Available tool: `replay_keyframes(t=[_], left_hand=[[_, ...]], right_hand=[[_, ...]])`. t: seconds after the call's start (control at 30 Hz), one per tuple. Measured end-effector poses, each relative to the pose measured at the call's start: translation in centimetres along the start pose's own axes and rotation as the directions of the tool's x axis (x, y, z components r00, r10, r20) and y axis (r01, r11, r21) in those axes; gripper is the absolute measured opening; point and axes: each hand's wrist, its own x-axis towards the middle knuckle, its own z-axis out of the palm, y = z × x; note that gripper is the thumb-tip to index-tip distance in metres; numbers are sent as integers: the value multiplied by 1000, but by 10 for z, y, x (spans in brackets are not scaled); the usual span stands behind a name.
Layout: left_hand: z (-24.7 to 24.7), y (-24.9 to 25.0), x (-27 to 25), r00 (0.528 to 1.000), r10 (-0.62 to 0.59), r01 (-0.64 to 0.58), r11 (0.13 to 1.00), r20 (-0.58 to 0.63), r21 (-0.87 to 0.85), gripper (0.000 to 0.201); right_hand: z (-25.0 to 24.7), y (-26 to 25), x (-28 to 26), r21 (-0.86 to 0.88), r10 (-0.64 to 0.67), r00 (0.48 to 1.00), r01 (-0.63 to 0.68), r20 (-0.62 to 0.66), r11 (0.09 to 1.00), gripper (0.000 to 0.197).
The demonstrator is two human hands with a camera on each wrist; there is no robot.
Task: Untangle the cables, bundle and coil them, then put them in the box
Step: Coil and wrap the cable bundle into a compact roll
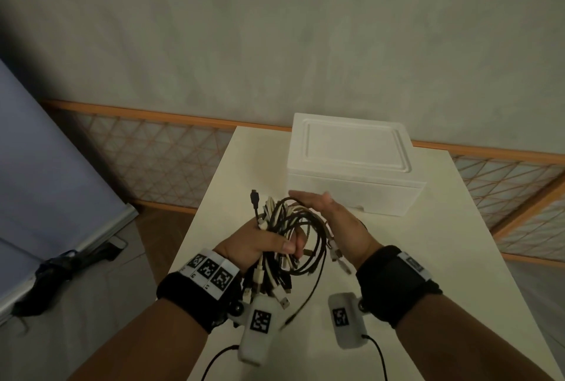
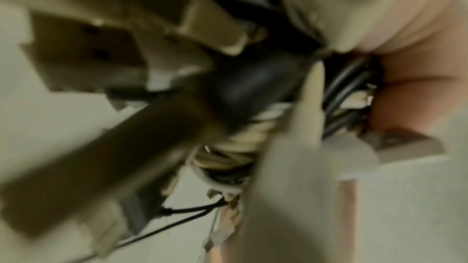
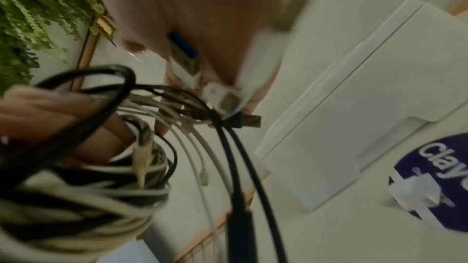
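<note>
Near: mixed black and white cables (image 1: 284, 243) are held in a fist by the left hand (image 1: 260, 243), above the table (image 1: 428, 258) | Beside: right hand (image 1: 336, 221) is kept flat, fingers straight, against the bundle's right flank | Far: closed white box (image 1: 351, 166) lies beyond both hands, nearer the right; lid judged not yet lifted.

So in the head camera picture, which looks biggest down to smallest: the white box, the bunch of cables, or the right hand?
1. White box, clearly the largest.
2. Bunch of cables, gripped by the left hand.
3. Right hand, open beside the bunch.
The cables and hands sit nearer the camera, so they look bigger than they are.
</note>
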Motion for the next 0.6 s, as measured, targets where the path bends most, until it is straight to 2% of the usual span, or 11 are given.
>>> replay_keyframes(t=[0.07,0.17,0.2,0.3,0.4,0.5,0.6], left_hand=[[-4,1,0,1000,-10,10,998,-2,-54,18],[-3,3,2,998,33,-25,991,61,-128,25],[0,5,3,995,41,-26,987,94,-156,28],[12,6,5,972,96,-38,965,214,-259,15],[15,5,11,925,214,-88,925,315,-370,6],[14,4,12,899,244,-87,913,364,-398,16],[8,-1,15,915,190,-45,925,356,-378,17]], right_hand=[[-2,-1,1,-68,-86,996,88,39,994,82],[4,-5,2,-185,-144,986,157,79,970,75],[8,-7,2,-172,-145,987,155,71,973,73],[17,-10,-1,48,-114,993,112,42,993,81],[17,-14,-1,259,-104,978,54,182,964,95],[15,-22,-1,294,-81,957,-4,278,956,73],[14,-26,-3,295,-48,971,-25,236,955,55]])
